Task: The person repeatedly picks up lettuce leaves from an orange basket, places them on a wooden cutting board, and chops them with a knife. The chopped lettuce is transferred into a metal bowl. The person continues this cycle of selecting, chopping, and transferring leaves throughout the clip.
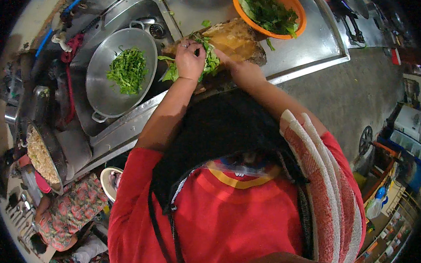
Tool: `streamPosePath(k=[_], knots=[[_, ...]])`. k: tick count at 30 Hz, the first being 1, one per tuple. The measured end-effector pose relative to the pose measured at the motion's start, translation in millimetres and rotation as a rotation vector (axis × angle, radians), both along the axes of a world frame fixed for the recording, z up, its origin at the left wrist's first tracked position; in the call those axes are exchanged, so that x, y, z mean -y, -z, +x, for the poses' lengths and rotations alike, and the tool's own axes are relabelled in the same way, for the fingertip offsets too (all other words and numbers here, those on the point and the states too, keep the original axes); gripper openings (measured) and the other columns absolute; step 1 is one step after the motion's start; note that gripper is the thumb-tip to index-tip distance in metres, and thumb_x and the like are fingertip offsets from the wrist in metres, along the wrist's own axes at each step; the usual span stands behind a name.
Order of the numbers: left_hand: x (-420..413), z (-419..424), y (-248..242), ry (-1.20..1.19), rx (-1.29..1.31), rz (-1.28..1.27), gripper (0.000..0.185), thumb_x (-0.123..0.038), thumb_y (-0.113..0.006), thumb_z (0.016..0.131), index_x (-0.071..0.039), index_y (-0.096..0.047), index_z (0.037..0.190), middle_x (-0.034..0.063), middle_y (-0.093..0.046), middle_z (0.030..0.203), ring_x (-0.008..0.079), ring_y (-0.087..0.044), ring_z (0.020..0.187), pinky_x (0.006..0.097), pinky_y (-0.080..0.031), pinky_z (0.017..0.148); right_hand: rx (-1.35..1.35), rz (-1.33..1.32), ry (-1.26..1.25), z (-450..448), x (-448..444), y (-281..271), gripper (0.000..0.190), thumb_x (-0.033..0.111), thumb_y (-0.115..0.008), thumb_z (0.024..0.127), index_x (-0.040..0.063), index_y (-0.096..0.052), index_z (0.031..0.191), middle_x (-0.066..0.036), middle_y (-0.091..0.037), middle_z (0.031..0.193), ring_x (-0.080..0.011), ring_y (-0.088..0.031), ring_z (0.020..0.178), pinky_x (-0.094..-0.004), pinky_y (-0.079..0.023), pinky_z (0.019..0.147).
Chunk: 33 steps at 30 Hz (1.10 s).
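Observation:
On a worn wooden cutting board [232, 37], my left hand [190, 59] presses down on a bunch of leafy greens [210, 60], fingers curled over it. My right hand [245, 72] is at the bunch's right side, index finger stretched toward the leaves. Whatever that hand may grip is hidden from this angle. To the left, a wide two-handled metal pan [98, 73] holds a heap of shredded greens [128, 71]. An orange plastic basin [238, 7] with whole leaves [272, 12] stands at the back right of the board.
The pan sits over a steel sink [143, 10]. A steel counter edge [310, 69] runs along the front. At far left is a wok of pale shredded food [42, 156]. Another person [71, 210] in a patterned garment is nearby at lower left. A striped towel [316, 183] lies over my right shoulder.

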<state>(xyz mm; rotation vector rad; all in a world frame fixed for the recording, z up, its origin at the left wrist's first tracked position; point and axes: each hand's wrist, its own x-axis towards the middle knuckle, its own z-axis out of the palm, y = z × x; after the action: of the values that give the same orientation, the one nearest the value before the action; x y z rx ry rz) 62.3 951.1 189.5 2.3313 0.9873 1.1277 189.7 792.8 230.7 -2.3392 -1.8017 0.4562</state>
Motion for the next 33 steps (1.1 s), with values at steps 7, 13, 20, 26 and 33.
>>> streamPosePath(k=[7, 13, 20, 26, 33], knots=[[-3.2, -2.9, 6.4, -0.005, -0.003, 0.038, 0.01, -0.016, -0.075, 0.077, -0.008, -0.074, 0.082, 0.013, -0.07, 0.089, 0.0346, -0.066, 0.088, 0.0424, -0.055, 0.08, 0.019, -0.113, 0.056, -2.0, 39.4, -27.5, 0.082, 0.01, -0.051, 0.09, 0.042, -0.015, 0.157, -0.019, -0.068, 0.074, -0.0397, -0.068, 0.066, -0.0543, -0.054, 0.059], [-2.0, -6.1, 4.5, -0.004, -0.084, 0.056, 0.005, -0.01, -0.071, 0.076, -0.006, -0.071, 0.079, 0.0122, -0.069, 0.093, 0.0328, -0.065, 0.09, 0.0422, -0.054, 0.081, 0.005, -0.003, -0.008, -13.5, 7.1, -24.0, 0.082, 0.009, -0.05, 0.09, 0.043, -0.015, 0.157, -0.019, -0.068, 0.076, -0.0397, -0.069, 0.068, -0.0531, -0.054, 0.06], [-7.2, -1.7, 10.1, -0.015, -0.031, 0.016, 0.007, -0.012, -0.075, 0.073, -0.007, -0.071, 0.077, 0.0135, -0.069, 0.096, 0.0336, -0.063, 0.096, 0.0436, -0.052, 0.084, 0.024, -0.072, 0.004, -13.2, -27.2, -15.5, 0.082, 0.009, -0.05, 0.09, 0.045, -0.016, 0.156, -0.021, -0.07, 0.083, -0.0389, -0.07, 0.075, -0.0514, -0.056, 0.066], [-3.7, -4.3, -11.3, -0.298, -0.31, 0.06, 0.028, -0.03, -0.076, 0.076, -0.007, -0.072, 0.092, 0.0151, -0.068, 0.103, 0.0354, -0.057, 0.11, 0.0469, -0.046, 0.094, -0.052, -0.239, 0.081, -2.7, 37.8, -31.1, 0.079, 0.01, -0.05, 0.091, 0.044, -0.019, 0.156, -0.024, -0.069, 0.082, -0.0407, -0.07, 0.076, -0.0542, -0.054, 0.068], [-8.2, -1.7, -18.7, -0.064, -0.443, 0.153, 0.029, -0.032, -0.073, 0.08, -0.006, -0.069, 0.093, 0.0142, -0.067, 0.097, 0.0342, -0.061, 0.099, 0.0433, -0.048, 0.091, -0.233, 0.005, 0.104, 9.7, 53.4, -5.2, 0.076, 0.017, -0.05, 0.095, 0.043, -0.013, 0.157, -0.026, -0.069, 0.083, -0.0448, -0.068, 0.074, -0.0573, -0.054, 0.069]])
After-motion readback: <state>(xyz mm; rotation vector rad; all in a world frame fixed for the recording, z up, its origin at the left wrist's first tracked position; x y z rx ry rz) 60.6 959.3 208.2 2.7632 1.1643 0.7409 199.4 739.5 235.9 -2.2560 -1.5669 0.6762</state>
